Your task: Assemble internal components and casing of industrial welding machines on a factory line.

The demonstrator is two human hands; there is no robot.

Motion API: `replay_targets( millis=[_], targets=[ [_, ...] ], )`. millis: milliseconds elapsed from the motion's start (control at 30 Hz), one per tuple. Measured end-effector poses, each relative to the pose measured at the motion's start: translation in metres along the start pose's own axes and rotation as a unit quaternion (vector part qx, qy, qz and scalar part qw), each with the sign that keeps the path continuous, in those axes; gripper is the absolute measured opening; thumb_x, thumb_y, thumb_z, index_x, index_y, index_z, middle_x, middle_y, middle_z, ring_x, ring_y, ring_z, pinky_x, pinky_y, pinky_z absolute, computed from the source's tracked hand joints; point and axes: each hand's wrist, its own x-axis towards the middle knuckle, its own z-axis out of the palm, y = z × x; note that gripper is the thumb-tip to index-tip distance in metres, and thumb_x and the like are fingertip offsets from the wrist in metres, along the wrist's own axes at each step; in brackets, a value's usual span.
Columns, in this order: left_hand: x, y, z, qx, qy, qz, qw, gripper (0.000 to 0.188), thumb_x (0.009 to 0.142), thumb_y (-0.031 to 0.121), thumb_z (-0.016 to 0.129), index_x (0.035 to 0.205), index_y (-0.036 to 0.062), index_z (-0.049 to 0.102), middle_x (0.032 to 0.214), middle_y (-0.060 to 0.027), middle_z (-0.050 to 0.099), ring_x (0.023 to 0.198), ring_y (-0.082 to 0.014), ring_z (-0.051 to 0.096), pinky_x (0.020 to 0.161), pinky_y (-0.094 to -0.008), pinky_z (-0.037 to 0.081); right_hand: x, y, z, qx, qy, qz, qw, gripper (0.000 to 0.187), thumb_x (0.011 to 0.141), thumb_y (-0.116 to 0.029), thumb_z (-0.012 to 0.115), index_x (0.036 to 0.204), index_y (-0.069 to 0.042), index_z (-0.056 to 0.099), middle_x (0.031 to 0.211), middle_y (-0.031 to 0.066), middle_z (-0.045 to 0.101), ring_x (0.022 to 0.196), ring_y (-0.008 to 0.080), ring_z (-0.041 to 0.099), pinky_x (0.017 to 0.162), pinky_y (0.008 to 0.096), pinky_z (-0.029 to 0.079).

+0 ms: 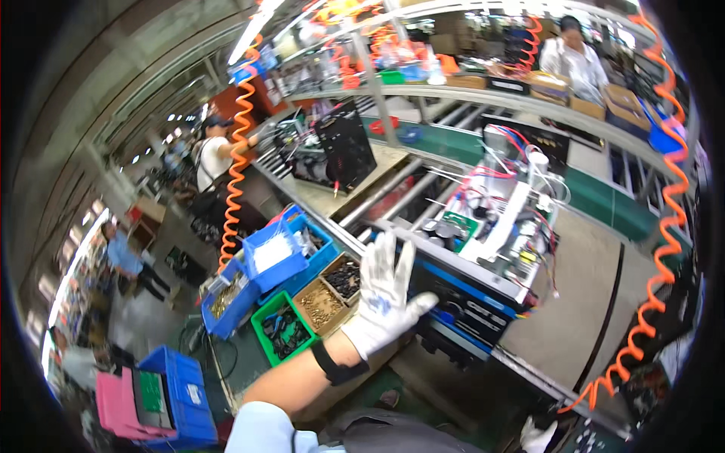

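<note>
Two hands (384, 303), one blue-striped machine (470, 308).

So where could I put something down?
The pale board has bare room between the open machine and the orange coiled hose. It's crowded beside the gloved left hand: green bin, cardboard trays and blue bins sit close together. The machine's open top is full too.

The casing (470, 308) sits right of the left fingers (384, 263). Parts bins (281, 278) crowd their left; rollers (380, 193) lie beyond those fingers.
</note>
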Motion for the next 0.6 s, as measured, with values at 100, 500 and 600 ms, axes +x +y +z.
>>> replay_targets(
  millis=[100, 500, 600],
  targets=[
    [-0.045, -0.029, 0.032, -0.150, 0.085, -0.116, 0.978, 0.095, 0.085, 0.048, 0.065, 0.152, -0.0010, 0.020, 0.156, -0.0295, 0.016, 0.140, -0.0475, 0.024, 0.115, -0.0526, 0.022, -0.011, 0.016, -0.014, -0.107, -0.055, 0.000, 0.993, 0.049, 0.089, -0.038, 0.065, 0.119, 0.000, 0.061, 0.116, 0.0138, 0.066, 0.113, 0.0269, 0.059, 0.096, 0.0425, 0.051],
    [-0.038, -0.118, 0.108, -0.491, -0.011, 0.028, 0.871, 0.082, 0.076, 0.019, 0.071, 0.145, -0.0028, 0.032, 0.145, -0.0300, 0.037, 0.133, -0.0472, 0.039, 0.111, -0.0508, 0.031, 0.028, 0.248, 0.138, -0.578, -0.042, -0.435, 0.689, 0.065, 0.087, -0.041, 0.069, 0.133, -0.001, 0.046, 0.101, 0.0083, 0.063, 0.085, 0.0178, 0.057, 0.071, 0.0306, 0.048],
    [-0.022, -0.125, 0.122, -0.552, 0.032, 0.071, 0.830, 0.077, 0.082, 0.025, 0.066, 0.145, -0.0036, 0.033, 0.145, -0.0293, 0.039, 0.134, -0.0462, 0.039, 0.112, -0.0525, 0.030, 0.013, 0.286, 0.150, -0.605, -0.060, -0.496, 0.620, 0.068, 0.087, -0.042, 0.070, 0.136, -0.002, 0.043, 0.099, 0.0072, 0.062, 0.080, 0.0161, 0.056, 0.066, 0.0296, 0.048]
  ],
)
